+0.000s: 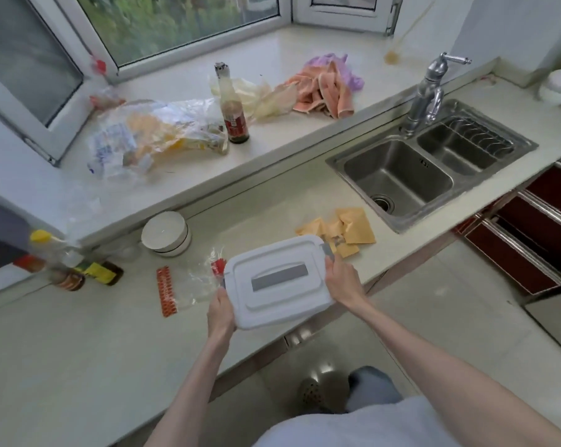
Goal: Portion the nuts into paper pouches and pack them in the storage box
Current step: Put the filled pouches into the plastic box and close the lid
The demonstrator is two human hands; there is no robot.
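Both hands' grip on lidded storage box (277, 282), contents apparently hidden

Both arms bare right up from the fingers, no sleeves showing. White top (353, 427), bluish trousers (374, 387), a perforated slipper (311, 395) (looks like rubber).

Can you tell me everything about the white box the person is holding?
The storage box looks like white plastic, rectangular with rounded corners. Its lid is on, with a flat grey handle lying down in a dip in the middle, and grey clips at the two short ends. It sits slightly turned at the front edge of the pale counter. The left hand grips its near left end and the right hand grips its right end by the clip. What is inside cannot be seen.
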